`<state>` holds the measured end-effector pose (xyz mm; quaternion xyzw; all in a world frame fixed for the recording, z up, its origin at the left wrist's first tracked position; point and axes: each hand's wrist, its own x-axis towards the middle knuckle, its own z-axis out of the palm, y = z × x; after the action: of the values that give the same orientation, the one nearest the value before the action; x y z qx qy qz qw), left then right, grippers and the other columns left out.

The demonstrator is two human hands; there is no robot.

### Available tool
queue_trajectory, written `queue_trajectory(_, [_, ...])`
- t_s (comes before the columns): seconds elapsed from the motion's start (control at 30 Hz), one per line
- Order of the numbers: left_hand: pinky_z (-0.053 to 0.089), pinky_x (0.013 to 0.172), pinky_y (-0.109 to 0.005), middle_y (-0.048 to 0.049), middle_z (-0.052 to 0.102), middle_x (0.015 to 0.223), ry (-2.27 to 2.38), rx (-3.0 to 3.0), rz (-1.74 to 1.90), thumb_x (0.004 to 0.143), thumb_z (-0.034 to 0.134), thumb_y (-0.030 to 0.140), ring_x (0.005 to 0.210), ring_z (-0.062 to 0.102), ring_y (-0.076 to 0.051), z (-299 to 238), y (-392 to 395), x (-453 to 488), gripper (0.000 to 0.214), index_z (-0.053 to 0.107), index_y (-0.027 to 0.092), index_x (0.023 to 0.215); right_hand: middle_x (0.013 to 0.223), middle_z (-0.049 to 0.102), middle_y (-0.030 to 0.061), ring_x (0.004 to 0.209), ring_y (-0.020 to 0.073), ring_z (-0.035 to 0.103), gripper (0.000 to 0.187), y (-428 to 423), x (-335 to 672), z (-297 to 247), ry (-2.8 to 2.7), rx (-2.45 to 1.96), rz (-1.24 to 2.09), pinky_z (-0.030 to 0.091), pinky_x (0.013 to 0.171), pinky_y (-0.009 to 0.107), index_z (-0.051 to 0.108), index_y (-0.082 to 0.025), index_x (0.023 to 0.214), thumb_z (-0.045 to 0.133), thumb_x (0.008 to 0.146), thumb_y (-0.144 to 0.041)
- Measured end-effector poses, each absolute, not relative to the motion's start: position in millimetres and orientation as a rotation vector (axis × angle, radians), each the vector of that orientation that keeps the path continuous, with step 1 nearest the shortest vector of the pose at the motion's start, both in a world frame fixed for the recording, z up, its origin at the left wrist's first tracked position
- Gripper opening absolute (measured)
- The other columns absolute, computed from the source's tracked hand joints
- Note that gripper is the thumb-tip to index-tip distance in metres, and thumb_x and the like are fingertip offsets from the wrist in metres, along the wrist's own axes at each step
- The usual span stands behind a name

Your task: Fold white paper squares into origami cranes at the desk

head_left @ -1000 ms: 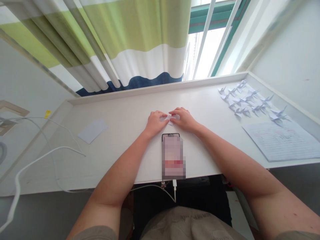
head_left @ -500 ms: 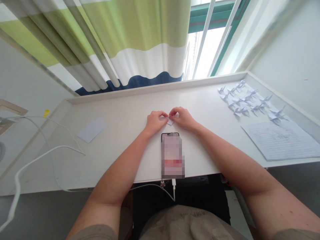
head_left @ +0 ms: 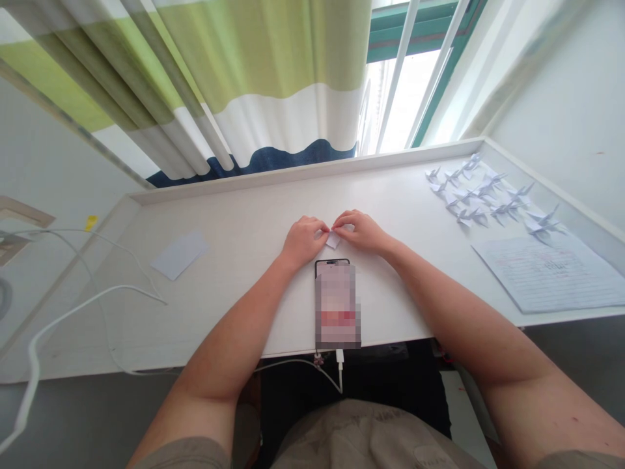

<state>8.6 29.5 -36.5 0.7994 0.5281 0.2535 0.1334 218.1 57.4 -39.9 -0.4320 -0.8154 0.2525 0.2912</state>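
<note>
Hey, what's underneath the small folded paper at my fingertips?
The white desk shows around the folded paper, which your left hand and right hand pinch at its far side. Anything directly beneath is hidden by the paper itself.

I see a grey-brown, short-sleeved shirt [head_left: 332, 436], softly creased, with faint darker lettering [head_left: 388, 412] on its front, too blurred for me to read. The sleeves [head_left: 188, 454] end high, leaving the forearms [head_left: 237, 319] bare; black cloth [head_left: 293, 394] covers the lap.
</note>
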Motion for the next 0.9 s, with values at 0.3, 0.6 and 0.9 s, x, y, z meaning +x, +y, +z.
queue_trajectory(0.3, [0.054,0.08,-0.034,-0.0038,0.077,0.095,1.396,1.937,1.204,0.101,0.061,0.03,0.083,0.069,-0.019,-34,24,14,0.008,0.067,0.025,0.099,0.086,0.079,0.0055,0.076,0.0198,0.067,0.025,46,210,-31,-1.748,-1.062,1.114,0.053,0.072,0.034,0.078,-0.021,0.091,0.077,0.089,-0.046])
queue_trajectory(0.6, [0.059,0.074,-0.03,-0.0026,0.071,0.081,1.023,1.158,1.117,0.087,0.083,0.059,0.072,0.066,-0.013,-33,31,10,0.043,0.066,0.02,0.082,0.068,0.056,-0.0077,0.06,0.0117,0.05,0.033,43,204,-31,-1.571,-0.939,1.156,0.043,0.063,0.032,0.069,-0.021,0.106,0.083,0.081,-0.038])
queue_trajectory(0.9, [0.061,0.078,-0.033,-0.0049,0.074,0.086,0.905,1.136,0.904,0.08,0.089,0.066,0.077,0.072,-0.015,-25,26,4,0.053,0.07,0.018,0.092,0.069,0.06,-0.0076,0.066,0.0152,0.062,0.042,40,204,-30,-1.577,-0.838,1.288,0.049,0.065,0.033,0.057,-0.025,0.108,0.085,0.085,-0.046])
